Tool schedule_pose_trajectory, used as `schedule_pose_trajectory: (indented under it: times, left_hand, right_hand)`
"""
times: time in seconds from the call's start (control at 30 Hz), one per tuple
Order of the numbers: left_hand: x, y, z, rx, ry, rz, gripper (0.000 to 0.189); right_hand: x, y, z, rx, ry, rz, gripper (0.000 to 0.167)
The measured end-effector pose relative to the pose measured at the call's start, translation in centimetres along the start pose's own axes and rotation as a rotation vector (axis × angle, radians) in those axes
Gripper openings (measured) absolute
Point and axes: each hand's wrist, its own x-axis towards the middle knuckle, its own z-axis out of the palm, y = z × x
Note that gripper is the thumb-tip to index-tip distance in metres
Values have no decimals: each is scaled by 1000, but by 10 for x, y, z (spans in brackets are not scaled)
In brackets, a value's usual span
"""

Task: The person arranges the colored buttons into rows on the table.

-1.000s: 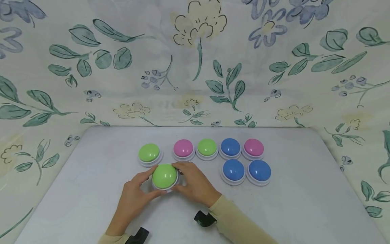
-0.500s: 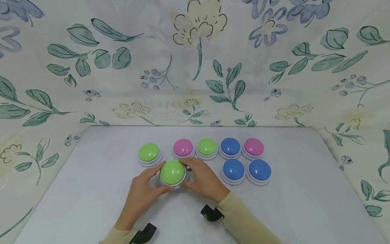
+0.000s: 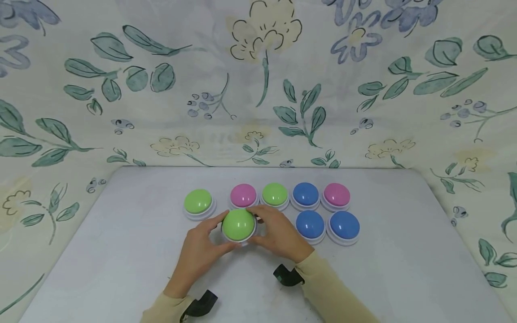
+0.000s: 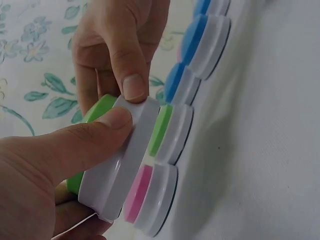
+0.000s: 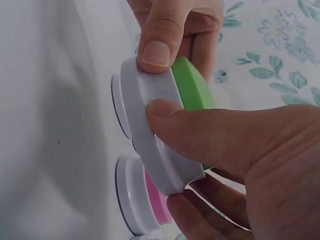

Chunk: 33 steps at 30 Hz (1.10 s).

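Observation:
A green dome push button (image 3: 238,225) with a white round base is held between both hands. On its left side my left hand (image 3: 199,252) grips the rim, thumb at the front and fingers behind. My right hand (image 3: 278,232) pinches the opposite side the same way. Seen from the left wrist, the white base (image 4: 120,155) is lifted off the table, with both thumbs pressing on it. Just behind it sit a pink button (image 3: 243,195) and another green button (image 3: 275,194). The right wrist view shows the fingers partly hidden behind the base (image 5: 155,115).
A green button (image 3: 198,201) stands apart at the left. Right of the back green one are a blue button (image 3: 305,194) and a pink button (image 3: 337,194). Two blue buttons (image 3: 344,225) sit in front of those. All rest on a white table (image 3: 404,269); floral cloth (image 3: 258,125) hangs behind.
Both hands have carried the green push button to the right and slightly away, from near the left green button to in front of the pink one. The other buttons stay put.

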Motion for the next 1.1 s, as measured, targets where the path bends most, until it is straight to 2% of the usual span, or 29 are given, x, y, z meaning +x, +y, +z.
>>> schedule_pose_trajectory:
  times: [0.63,1.1]
  left_hand:
    - [11,10,16,20,-8,17,78]
    - [17,24,26,42,-16,14,77]
  right_hand:
    - [-2,16,-10,23,-15,16,69]
    - [-4,29,-19,9,-30,33,70]
